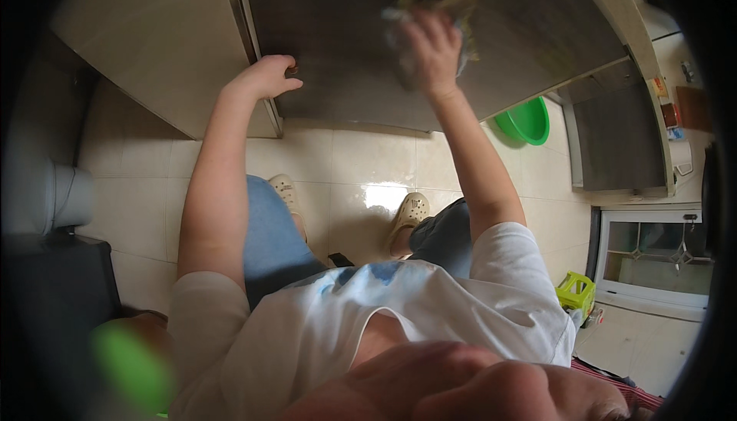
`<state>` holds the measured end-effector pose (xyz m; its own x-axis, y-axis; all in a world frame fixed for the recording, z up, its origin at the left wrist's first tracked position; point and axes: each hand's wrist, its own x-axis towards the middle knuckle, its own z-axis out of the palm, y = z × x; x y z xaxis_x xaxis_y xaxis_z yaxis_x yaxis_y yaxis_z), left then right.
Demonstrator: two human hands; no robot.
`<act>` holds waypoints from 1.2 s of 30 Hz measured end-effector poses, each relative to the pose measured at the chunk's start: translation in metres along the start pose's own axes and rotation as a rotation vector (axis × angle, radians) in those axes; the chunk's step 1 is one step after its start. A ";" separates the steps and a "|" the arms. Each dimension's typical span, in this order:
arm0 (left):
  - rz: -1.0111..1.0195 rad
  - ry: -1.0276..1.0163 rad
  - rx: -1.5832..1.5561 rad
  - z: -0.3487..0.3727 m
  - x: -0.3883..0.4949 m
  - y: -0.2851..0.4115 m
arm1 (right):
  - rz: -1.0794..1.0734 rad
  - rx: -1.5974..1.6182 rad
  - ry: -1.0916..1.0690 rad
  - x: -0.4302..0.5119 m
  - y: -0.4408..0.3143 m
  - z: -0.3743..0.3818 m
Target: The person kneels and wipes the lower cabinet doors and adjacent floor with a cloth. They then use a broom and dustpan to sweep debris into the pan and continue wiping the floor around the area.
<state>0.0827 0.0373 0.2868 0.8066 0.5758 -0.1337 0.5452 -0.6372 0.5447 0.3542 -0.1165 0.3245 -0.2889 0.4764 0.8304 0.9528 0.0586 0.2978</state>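
A dark cabinet door panel [339, 70] stands before me. My right hand [432, 47] lies spread over a crumpled pale cloth [397, 35] with yellowish parts, pressed against the panel's upper area; hand and cloth are blurred. At the panel's left edge, beside a metal trim strip [242, 18], is my left hand [268, 75]. Its thumb and fingers are apart, with a small brownish spot between them that I cannot make out. Some of its fingers are hidden.
A green plastic basin [527, 121] sits on the tiled floor [368, 156] below the panel's right end. A lighter panel [155, 35] adjoins at left. At far left stands a grey bucket [72, 196]; at right are a yellow-green plastic stool [576, 291] and a cream counter [688, 182] holding a white mug [681, 156].
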 end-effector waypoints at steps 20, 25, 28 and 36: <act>0.856 0.539 -0.119 0.047 -0.025 0.166 | 1.738 1.863 0.006 -0.071 0.002 -0.119; 0.832 0.542 0.002 0.071 -0.038 0.194 | 1.688 1.881 -0.130 -0.063 -0.033 -0.129; 0.857 0.480 -0.054 0.074 -0.031 0.181 | 1.538 1.944 -0.275 -0.058 -0.038 -0.137; 0.777 0.995 -0.172 0.016 -0.001 0.137 | 1.119 1.525 -0.615 -0.056 -0.039 -0.152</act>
<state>0.1600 -0.0590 0.3487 0.3395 0.2639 0.9028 -0.0889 -0.9465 0.3101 0.3186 -0.2787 0.3382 0.1338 0.9909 -0.0158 0.0283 -0.0198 -0.9994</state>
